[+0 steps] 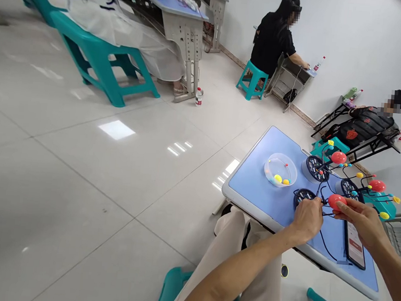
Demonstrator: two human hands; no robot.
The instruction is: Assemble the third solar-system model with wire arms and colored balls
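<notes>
Your left forearm (242,269) could snag the black wire (324,243) left of the phone (355,248); farther left, your left hand (307,219) curls, its closure and hold unclear; beyond the phone, your right hand (366,220) pinches the red ball (335,202), which uneven pressure could pop free.

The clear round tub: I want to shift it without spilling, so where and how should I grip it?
Pinch the rim of the tub at its left side, probably coming from above and left, and keep it level. It stands upright and open, small balls inside, while black-topped round bases sit close on its right.
</notes>
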